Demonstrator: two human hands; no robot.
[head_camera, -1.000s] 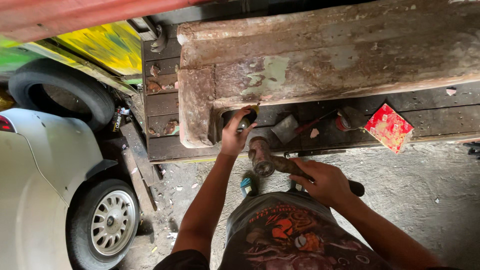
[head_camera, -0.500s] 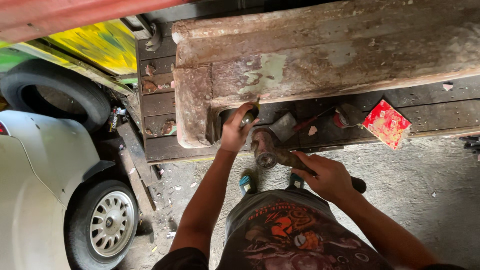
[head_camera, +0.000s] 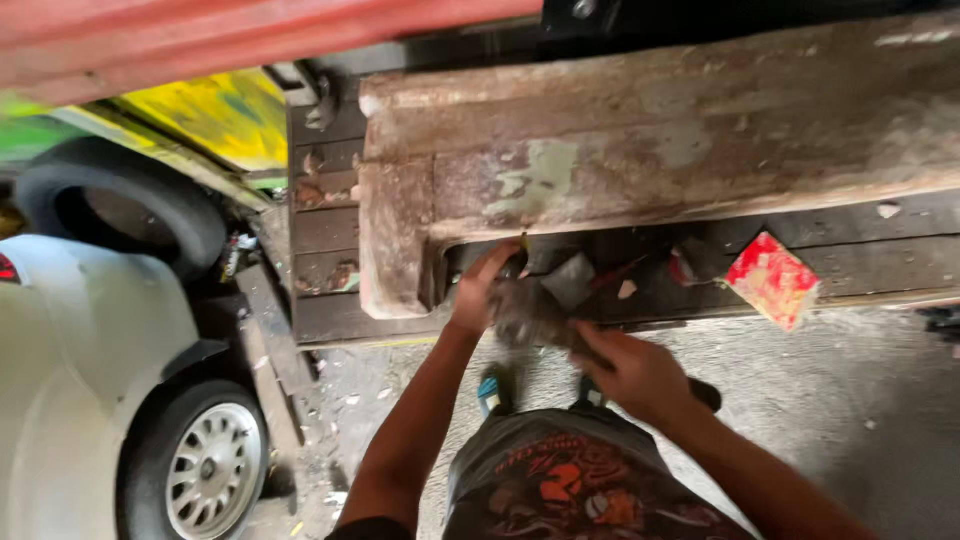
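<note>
Work surface: rusted steel beam (head_camera: 640, 150), flaking green paint, resting across dark wooden planks (head_camera: 330, 230) of a raised platform. Below: grey concrete floor (head_camera: 860, 400), scattered with debris. Overhead at top left: red painted panel (head_camera: 200, 40); beneath it, yellow-green sheet (head_camera: 210, 115). At left: loose black tyre (head_camera: 110, 205) lying next to a white car (head_camera: 80, 380), alloy wheel (head_camera: 205, 470) visible. On the planks at right: flat red square piece (head_camera: 772, 278), lying alone, well apart from the hands. No open containers distinguishable; contents not applicable. Handheld grinder (head_camera: 535, 315), blurred, positioned just under the lower edge of the beam, near its left end, in front of the recess between beam and planks. Left hand (head_camera: 478, 290) raised to the head of the grinder, fingers curled around the front part; exact grip blurred. Right hand (head_camera: 635, 375) wrapped around the rear body of the grinder, fingers pressed together in a closed grip, dark handle end (head_camera: 705, 395) protruding behind the palm. Dark printed shirt (head_camera: 570, 480) visible at bottom centre.
</note>
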